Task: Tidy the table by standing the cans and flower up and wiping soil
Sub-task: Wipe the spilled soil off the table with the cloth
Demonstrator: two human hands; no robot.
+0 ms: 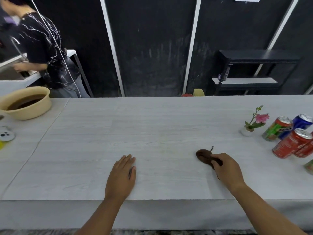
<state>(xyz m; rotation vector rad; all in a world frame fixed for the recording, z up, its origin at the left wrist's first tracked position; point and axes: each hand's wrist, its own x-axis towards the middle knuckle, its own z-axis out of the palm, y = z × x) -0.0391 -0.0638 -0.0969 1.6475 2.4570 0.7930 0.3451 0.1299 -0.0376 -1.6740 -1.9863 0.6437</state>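
My right hand (227,167) grips a bunched brown cloth (205,156) pressed on the pale table (152,126), right of centre. My left hand (122,173) rests flat on the table with fingers together, holding nothing. At the far right a small pink flower (254,122) stands upright in a white pot. Beside it several cans stand upright: a green one (277,128), a blue one (301,122) and a red one (291,144). Part of another can (309,166) shows at the right edge. I see no loose soil on the tabletop.
A beige basin (27,103) of brown water sits at the table's back left. A small white lid-like object (6,134) lies at the left edge. Another person (45,48) works at a sink behind the table. A black shelf (250,72) stands at the back right.
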